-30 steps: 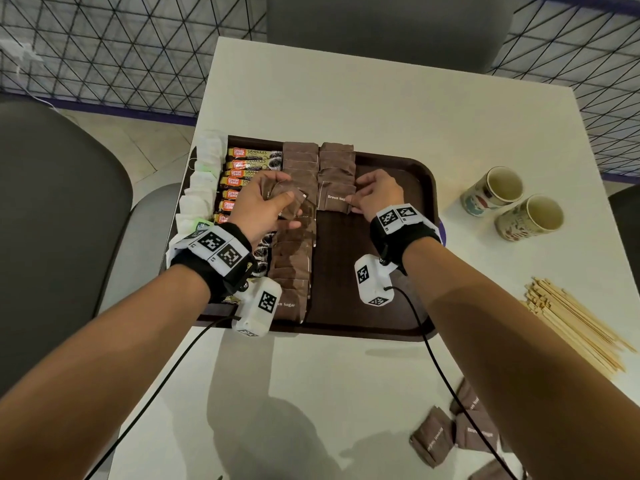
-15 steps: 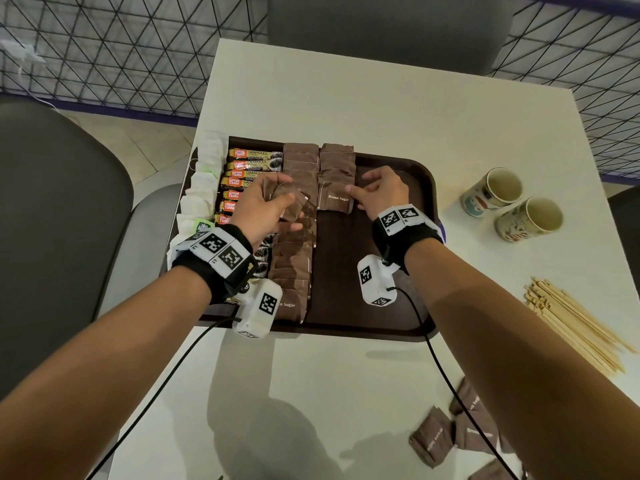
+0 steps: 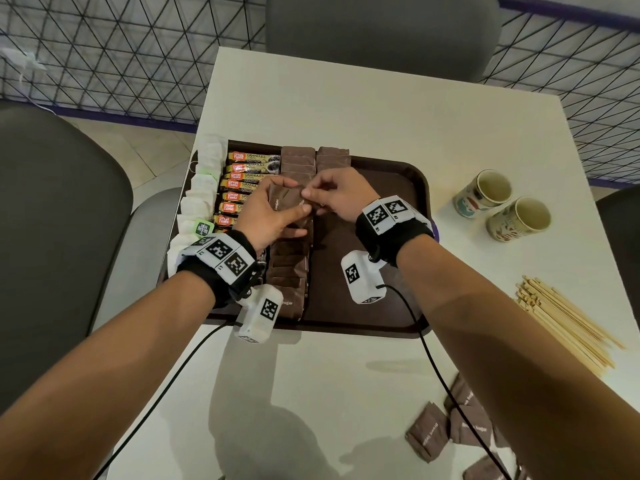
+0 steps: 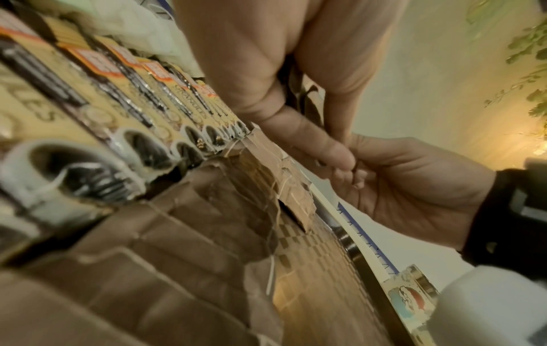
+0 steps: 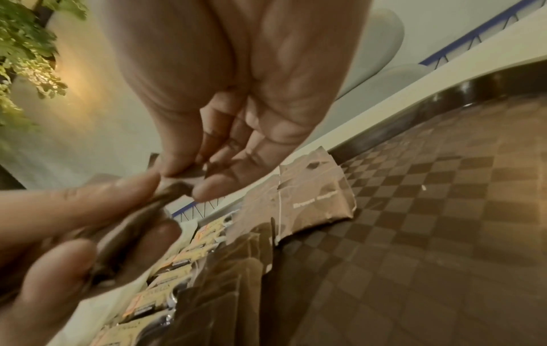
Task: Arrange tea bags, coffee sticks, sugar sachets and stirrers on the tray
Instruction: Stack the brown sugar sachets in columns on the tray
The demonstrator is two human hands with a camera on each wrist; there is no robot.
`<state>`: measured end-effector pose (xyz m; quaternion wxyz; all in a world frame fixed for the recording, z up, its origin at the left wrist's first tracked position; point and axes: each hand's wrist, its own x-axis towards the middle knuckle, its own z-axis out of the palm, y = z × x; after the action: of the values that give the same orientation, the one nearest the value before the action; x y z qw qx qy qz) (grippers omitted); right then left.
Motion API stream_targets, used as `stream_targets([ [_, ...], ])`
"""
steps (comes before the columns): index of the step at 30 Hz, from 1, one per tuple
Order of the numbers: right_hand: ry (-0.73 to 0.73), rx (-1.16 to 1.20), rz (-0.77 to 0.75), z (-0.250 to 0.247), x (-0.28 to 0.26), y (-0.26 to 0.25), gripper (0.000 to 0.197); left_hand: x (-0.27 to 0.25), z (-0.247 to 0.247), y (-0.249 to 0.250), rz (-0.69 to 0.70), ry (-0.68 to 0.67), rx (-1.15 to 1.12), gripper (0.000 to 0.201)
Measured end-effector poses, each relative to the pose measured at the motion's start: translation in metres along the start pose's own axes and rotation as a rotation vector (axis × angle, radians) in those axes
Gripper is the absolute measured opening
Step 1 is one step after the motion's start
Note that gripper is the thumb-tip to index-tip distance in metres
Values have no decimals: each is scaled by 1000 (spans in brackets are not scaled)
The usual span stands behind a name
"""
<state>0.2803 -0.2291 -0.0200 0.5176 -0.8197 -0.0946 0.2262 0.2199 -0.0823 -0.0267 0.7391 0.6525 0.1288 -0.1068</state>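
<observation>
Left hand [image 3: 273, 216] grips small bunch of brown sugar sachets [image 3: 289, 202] above tray [image 3: 398, 244]; right hand [image 3: 337, 199] has grip pinched on corner of same bunch, so both are clamped on it; risk imo: pulling one free drags a second along, and it drops onto neat sachet row [image 3: 289, 271] or coffee sticks [image 3: 242, 183]; paper looks creased, could tear; stirrers [image 3: 568, 320] and loose sachets [image 3: 446, 431] wait on desk [image 3: 346, 98], off tray.
</observation>
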Motion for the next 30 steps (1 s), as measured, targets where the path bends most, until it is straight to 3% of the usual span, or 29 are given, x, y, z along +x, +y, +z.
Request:
stream_targets([
  [6, 147, 181, 24, -5, -8, 7, 19, 1, -3, -2, -72, 53, -41, 20],
  [12, 125, 236, 79, -4, -14, 15, 17, 0, -1, -2, -59, 72, -4, 18],
  [17, 98, 216, 104, -6, -17, 23, 17, 1, -2, -3, -58, 100, 41, 12],
  [30, 323, 157, 333, -16, -24, 62, 19, 4, -3, -3, -94, 91, 59, 13],
])
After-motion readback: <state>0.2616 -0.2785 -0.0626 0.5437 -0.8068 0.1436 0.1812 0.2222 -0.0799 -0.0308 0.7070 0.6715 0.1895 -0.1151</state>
